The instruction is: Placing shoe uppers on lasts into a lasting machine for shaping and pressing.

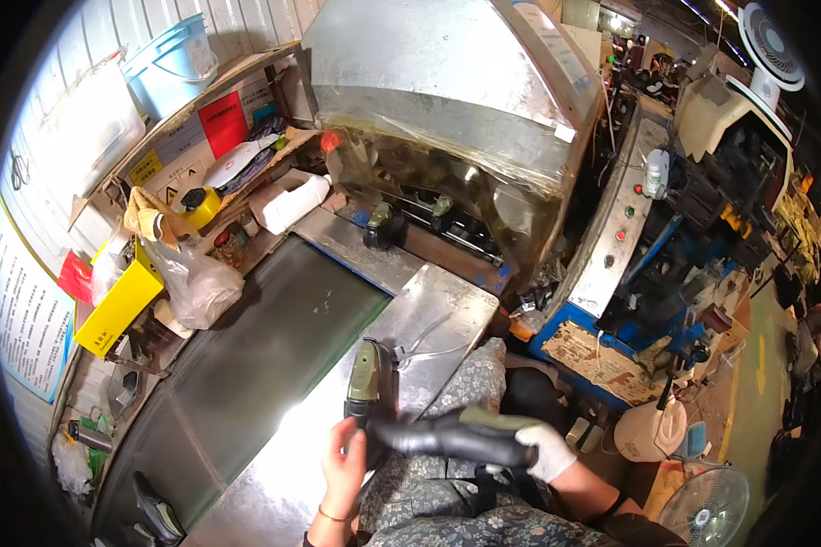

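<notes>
My gloved right hand [549,452] grips one end of a black shoe [452,439] with an olive sole, held sideways over my lap and smeared by motion. A second shoe [365,378], olive and black, rests on the bare metal plate [456,305] in front of me. At that shoe's near end is my bare left hand [340,474], thumb and fingers curled against it. The held shoe's left end comes close to these fingers; whether they touch is unclear. Beyond the plate, two more dark shoes, a nearer one [379,226] and a farther one [442,213], stand at the opening of the hooded machine.
A dark conveyor belt [274,365] runs along my left, with black shoes [158,509] at its near end. Past it are a yellow box [119,305] and a plastic bag [196,283]. On my right stand a blue-framed machine [602,264], a white bucket [649,430] and a fan [705,512].
</notes>
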